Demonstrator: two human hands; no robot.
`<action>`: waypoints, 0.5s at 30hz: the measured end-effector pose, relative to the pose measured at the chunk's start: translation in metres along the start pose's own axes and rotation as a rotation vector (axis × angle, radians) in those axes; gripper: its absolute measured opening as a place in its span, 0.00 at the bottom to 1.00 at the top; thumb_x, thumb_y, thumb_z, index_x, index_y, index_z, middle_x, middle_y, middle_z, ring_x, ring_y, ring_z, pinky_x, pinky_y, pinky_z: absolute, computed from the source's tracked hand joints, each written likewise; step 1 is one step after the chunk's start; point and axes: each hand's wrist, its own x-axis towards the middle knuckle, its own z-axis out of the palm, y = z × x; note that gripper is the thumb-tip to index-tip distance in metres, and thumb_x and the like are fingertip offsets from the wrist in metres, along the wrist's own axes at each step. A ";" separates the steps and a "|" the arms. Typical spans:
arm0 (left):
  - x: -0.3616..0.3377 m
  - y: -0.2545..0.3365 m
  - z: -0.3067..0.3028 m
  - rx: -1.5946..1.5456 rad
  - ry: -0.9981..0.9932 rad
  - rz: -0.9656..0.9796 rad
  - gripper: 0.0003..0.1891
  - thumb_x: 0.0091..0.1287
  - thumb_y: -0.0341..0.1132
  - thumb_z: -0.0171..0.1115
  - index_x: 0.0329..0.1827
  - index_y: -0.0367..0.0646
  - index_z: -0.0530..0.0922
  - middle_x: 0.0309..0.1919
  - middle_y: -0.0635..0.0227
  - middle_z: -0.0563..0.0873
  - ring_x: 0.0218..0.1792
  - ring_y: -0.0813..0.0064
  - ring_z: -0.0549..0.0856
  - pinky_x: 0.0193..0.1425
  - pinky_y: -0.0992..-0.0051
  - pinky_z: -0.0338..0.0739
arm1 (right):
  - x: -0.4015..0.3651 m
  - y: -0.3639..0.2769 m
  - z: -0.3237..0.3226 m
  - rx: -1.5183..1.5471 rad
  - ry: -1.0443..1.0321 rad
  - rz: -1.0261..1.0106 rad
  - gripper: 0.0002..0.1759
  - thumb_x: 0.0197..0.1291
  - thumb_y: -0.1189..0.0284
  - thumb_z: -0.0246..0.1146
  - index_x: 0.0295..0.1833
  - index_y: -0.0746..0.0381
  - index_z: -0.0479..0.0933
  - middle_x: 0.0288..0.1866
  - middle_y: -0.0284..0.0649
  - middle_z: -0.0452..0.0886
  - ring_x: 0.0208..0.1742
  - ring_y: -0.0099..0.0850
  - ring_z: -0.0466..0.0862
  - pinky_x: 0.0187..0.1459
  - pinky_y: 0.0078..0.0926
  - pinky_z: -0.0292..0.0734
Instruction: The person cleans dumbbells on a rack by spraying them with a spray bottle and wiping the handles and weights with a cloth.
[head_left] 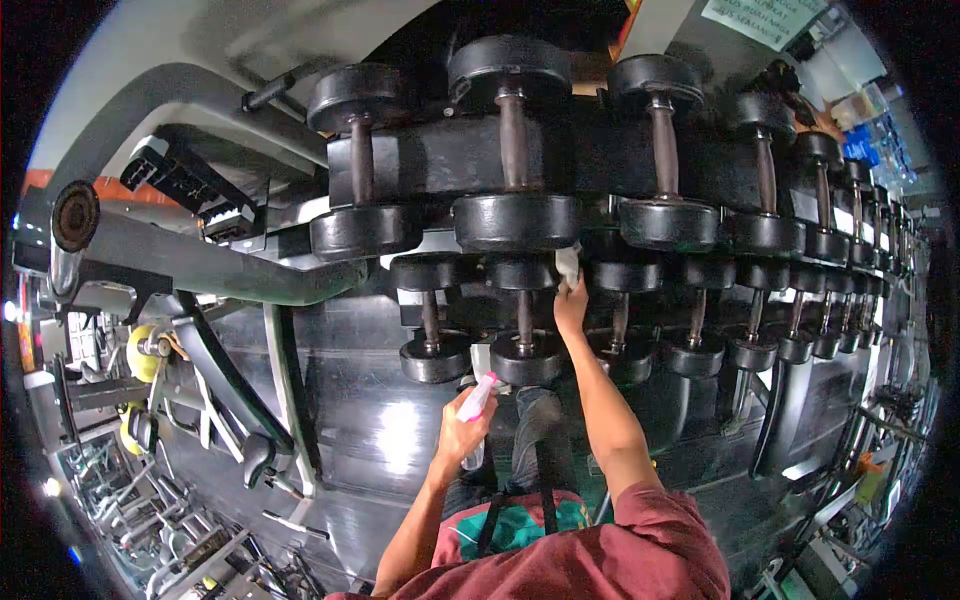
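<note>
My left hand (pixel 462 432) is wrapped round a clear spray bottle with a pink top (pixel 478 398), held in front of my body below the lower row. Stretched forward, my right hand (pixel 571 303) pinches a white cloth (pixel 568 264). The cloth overlaps the lower right edge of a large black dumbbell (pixel 517 222) on the upper row. Just left of that hand sits a lower-row dumbbell (pixel 525 318), and another dumbbell (pixel 620 320) lies to its right. Both have round black heads and thin handles.
A black rack (pixel 580 150) carries two rows of dumbbells running off to the right. Grey gym machine frames (pixel 190 240) stand at the left, with a padded bench (pixel 225 365) below them. The dark floor (pixel 360 400) is shiny. A paper sign (pixel 765 18) hangs at the top right.
</note>
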 end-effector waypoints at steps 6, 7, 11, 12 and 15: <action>-0.001 0.008 -0.002 0.083 -0.054 -0.037 0.08 0.62 0.32 0.61 0.40 0.37 0.81 0.27 0.66 0.83 0.28 0.81 0.79 0.32 0.77 0.74 | 0.066 0.077 0.036 -0.773 -0.298 -0.013 0.14 0.65 0.66 0.50 0.38 0.67 0.74 0.22 0.42 0.71 0.25 0.34 0.73 0.31 0.39 0.68; -0.001 0.007 -0.002 0.086 -0.058 -0.037 0.08 0.62 0.32 0.61 0.40 0.37 0.81 0.27 0.66 0.83 0.28 0.81 0.79 0.32 0.77 0.74 | 0.067 0.079 0.043 -0.632 -0.204 0.041 0.14 0.64 0.65 0.51 0.37 0.66 0.74 0.23 0.41 0.72 0.26 0.33 0.73 0.31 0.39 0.68; 0.000 0.007 -0.004 0.057 -0.071 -0.018 0.08 0.62 0.33 0.61 0.40 0.38 0.81 0.25 0.68 0.83 0.26 0.83 0.79 0.29 0.77 0.74 | 0.052 0.045 0.026 0.522 0.042 0.588 0.13 0.61 0.67 0.51 0.40 0.66 0.74 0.30 0.41 0.73 0.33 0.33 0.74 0.37 0.38 0.69; 0.001 0.009 -0.004 0.039 -0.078 -0.047 0.08 0.62 0.33 0.61 0.40 0.38 0.81 0.25 0.68 0.83 0.25 0.83 0.78 0.29 0.77 0.74 | 0.043 0.032 0.018 0.491 -0.009 0.538 0.14 0.61 0.66 0.51 0.42 0.66 0.74 0.36 0.42 0.76 0.37 0.34 0.75 0.42 0.36 0.70; 0.004 0.005 -0.004 0.051 -0.103 -0.096 0.09 0.62 0.33 0.61 0.40 0.38 0.81 0.24 0.67 0.83 0.25 0.83 0.79 0.28 0.77 0.74 | 0.001 -0.003 0.012 0.210 0.175 -0.005 0.20 0.57 0.73 0.55 0.56 0.67 0.69 0.53 0.53 0.75 0.54 0.48 0.76 0.53 0.39 0.69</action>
